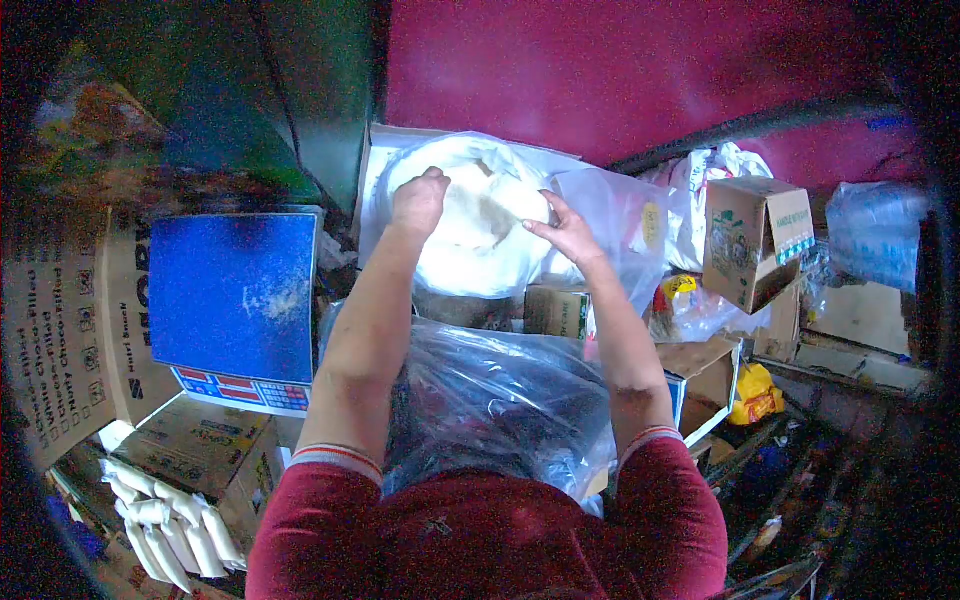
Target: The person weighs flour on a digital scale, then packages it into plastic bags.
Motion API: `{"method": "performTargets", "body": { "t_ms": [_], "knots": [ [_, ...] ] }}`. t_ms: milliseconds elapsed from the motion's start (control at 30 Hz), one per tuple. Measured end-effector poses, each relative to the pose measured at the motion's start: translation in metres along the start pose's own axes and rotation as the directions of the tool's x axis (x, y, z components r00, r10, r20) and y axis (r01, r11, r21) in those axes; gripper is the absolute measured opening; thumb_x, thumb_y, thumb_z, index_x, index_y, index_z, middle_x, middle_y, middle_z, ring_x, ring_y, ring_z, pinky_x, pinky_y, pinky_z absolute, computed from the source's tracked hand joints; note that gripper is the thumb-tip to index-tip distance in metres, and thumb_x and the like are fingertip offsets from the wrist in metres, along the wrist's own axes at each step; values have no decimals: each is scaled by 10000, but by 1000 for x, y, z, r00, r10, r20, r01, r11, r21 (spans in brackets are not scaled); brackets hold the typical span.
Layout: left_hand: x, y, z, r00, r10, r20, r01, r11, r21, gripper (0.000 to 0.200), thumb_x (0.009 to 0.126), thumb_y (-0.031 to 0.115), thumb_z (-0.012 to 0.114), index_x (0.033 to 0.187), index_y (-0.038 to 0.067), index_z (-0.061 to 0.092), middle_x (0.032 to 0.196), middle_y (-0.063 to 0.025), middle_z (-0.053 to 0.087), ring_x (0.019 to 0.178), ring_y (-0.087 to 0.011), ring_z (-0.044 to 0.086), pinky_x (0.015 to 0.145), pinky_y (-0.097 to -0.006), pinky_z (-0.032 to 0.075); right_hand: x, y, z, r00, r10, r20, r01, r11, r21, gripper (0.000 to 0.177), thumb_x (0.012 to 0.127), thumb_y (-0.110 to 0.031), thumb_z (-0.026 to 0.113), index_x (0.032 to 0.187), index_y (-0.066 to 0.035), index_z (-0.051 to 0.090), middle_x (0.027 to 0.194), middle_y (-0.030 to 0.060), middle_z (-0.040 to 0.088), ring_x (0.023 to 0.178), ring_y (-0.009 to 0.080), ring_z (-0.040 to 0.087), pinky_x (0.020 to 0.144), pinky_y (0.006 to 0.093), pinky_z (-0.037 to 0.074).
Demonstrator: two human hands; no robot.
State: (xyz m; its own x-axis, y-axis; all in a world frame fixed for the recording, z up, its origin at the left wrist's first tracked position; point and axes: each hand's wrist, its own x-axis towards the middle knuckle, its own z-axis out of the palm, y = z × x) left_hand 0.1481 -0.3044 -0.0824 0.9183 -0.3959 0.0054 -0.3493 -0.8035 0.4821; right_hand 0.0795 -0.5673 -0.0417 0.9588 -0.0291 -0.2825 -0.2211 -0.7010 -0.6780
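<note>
**Reference landmark:** the white sack (pixel 478 250), standing open-mouthed at the far end of the person's reach, against the maroon wall (pixel 620 70). It is filled with a pale, powdery-looking mass. A clear plastic liner (pixel 612 205) spills over the sack's right side.

**Hand state**
- Left hand (pixel 418 200): at the left of the sack mouth, knuckles up, fingers curled under into a closed fist on the pale mass. Whether it clasps contents or sack material cannot be determined.
- Right hand (pixel 567 232): at the right of the sack mouth, largely open, fingers extended flat toward the centre and touching the pale surface. No object is seen in its grasp.

**Surroundings**
- Left of the sack: a blue platform scale (pixel 235 290), its pan dusted with a little white residue.
- Nearer the person than the sack: a large clear plastic bag (pixel 500 390), slack, lying between the forearms.
- Right of the sack: an open cardboard box (pixel 755 240).
- Well to the near left of the sack: a row of filled white packets (pixel 170 530).

**Step in hand (judgement):** both hands are working at the sack mouth, either handling the contents or settling the opening.

**Requirement for the next move (judgement):** any withdrawal from the sack calls for a secure left-hand grip and for the right hand to keep the liner clear, because loose powder would spill readily.
</note>
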Motion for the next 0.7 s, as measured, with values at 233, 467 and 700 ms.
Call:
{"method": "performTargets", "body": {
  "t_ms": [233, 467, 700],
  "knots": [
    [6, 21, 9, 992, 104, -70, -115, 977, -177, 282, 822, 83, 446, 1050, 99, 611, 1111, -91, 563, 961, -289, 589, 835, -403, 475, -16, -23, -4, 1000, 29, 11, -30, 999, 28, 710, 691, -365, 714, 1271, -44, 460, 1121, 207, 586, 1023, 285, 583, 876, 355, 455],
    [9, 33, -1, 992, 123, -1, -113, 904, -412, 470, 703, -48, 486, 1157, 47, 562, 1178, -140, 533, 1075, -298, 530, 939, -347, 417, -16, -31, 2, 996, -88, -34, 90, 994, 58, 656, 674, -238, 703, 1262, -59, 475, 1117, 155, 598, 941, 233, 600, 817, 321, 474],
    [11, 27, -5, 984, 178, 13, -141, 823, -550, 530, 682, -38, 551, 1205, 45, 533, 1247, -118, 486, 1085, -263, 522, 916, -314, 431, -16, -39, 0, 999, -49, -7, 50, 997, 60, 609, 693, -216, 684, 1246, -54, 484, 1111, 135, 601, 925, 219, 599, 810, 317, 475]
  ]
}}
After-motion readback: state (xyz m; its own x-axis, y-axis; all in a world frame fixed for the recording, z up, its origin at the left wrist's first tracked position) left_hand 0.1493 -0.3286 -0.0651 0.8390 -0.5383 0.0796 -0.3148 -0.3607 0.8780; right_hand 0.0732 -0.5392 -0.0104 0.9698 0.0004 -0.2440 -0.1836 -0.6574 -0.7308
